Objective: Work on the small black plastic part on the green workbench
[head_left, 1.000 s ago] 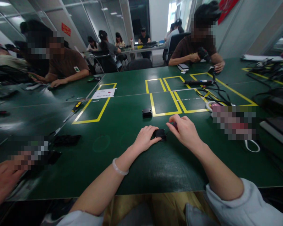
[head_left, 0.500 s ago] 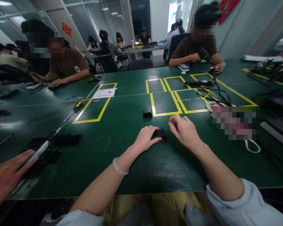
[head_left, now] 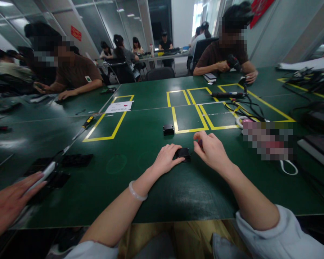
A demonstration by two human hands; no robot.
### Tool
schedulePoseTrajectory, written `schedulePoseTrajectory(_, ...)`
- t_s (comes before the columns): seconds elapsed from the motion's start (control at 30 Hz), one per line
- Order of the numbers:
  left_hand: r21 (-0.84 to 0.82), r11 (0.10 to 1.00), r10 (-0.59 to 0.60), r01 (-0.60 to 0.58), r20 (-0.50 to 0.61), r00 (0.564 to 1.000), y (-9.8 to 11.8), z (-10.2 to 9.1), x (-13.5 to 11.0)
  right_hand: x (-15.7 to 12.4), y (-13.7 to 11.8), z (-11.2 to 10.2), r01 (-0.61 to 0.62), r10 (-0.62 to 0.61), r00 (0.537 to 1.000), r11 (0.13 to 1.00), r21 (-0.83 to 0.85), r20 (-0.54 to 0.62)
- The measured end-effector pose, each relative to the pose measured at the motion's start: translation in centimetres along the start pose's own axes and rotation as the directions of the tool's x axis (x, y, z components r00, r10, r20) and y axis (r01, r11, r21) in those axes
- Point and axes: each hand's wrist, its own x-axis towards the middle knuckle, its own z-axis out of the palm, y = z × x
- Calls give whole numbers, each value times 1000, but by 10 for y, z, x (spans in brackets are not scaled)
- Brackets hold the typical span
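My left hand (head_left: 169, 157) is closed on a small black rectangular block (head_left: 184, 154), thumb on its near side and fingers on the far side, holding it on the green table (head_left: 162, 194). To the right, my right hand (head_left: 212, 149) pinches the dark handle of what looks like a small screwdriver (head_left: 200, 143). Its thin shaft points left toward the block's right side; whether the tip touches the block is too small to tell. A second black block (head_left: 168, 129) of similar size stands apart, beyond my left hand.
Another person's hand (head_left: 14, 199) rests on a pale strip at the left, beside black parts (head_left: 77, 160). A yellow-black screwdriver (head_left: 88, 122) lies farther back. Black cables (head_left: 250, 108) and a partly blurred pink item (head_left: 270, 140) lie right. Two co-workers sit opposite.
My hands and the black block look almost unmoved. The other person's hand at the left has shifted slightly to the right.
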Motion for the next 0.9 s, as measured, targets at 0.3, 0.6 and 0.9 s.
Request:
schedulePoseTrajectory(0.3, -2, 1000, -7, 7, 11, 1000, 1, -1, 0, 0, 1, -1, 8, -8, 1000, 1000, 29, 3)
schedulePoseTrajectory(0.6, -11, 1000, -12, 12, 13, 1000, 1, -1, 0, 0, 0, -3, -32, 32, 999, 999, 24, 6)
schedulePoseTrajectory(0.9, -9, 1000, -17, 17, 22, 1000, 2, -2, 0, 0, 4, 0, -12, 12, 1000, 1000, 9, -11)
